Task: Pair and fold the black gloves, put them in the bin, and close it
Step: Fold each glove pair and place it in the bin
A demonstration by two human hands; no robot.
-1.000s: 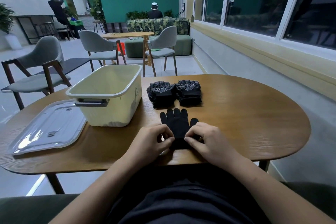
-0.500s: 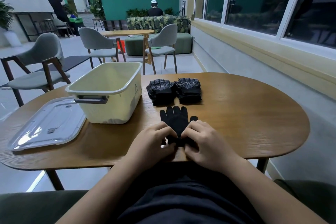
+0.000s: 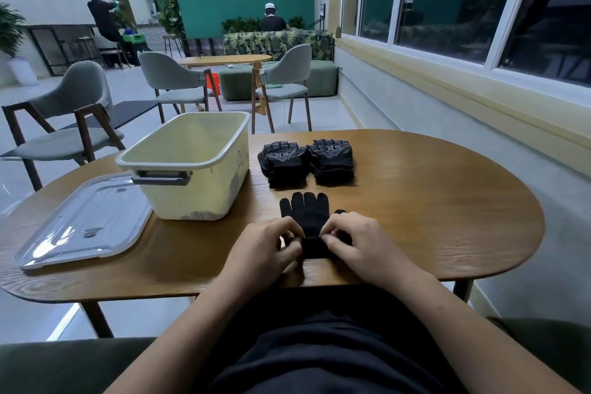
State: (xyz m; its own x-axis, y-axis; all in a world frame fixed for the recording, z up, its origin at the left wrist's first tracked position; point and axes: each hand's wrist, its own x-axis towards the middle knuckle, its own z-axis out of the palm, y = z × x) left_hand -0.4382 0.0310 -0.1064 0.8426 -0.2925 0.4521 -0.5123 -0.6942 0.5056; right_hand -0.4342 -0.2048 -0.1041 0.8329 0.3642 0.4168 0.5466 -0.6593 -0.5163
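Black gloves (image 3: 306,214) lie flat on the wooden table (image 3: 431,217) near its front edge, fingers pointing away from me. My left hand (image 3: 265,249) pinches the cuff end from the left, and my right hand (image 3: 358,245) pinches it from the right. The cuff looks lifted and partly turned over between my fingers. Behind them sit two folded bundles of black gloves, one on the left (image 3: 283,163) and one on the right (image 3: 332,160). The cream bin (image 3: 192,166) stands open to the left. Its clear lid (image 3: 86,221) lies flat beside it.
Grey chairs (image 3: 70,131) stand beyond the table's far left edge. A wall with windows (image 3: 463,9) runs along the right. Two people are far off in the background. Bare wood stretches to the right of the gloves.
My two hands have come closer together on the cuff and moved it slightly toward the glove fingers. The bin, lid and folded bundles have not moved.
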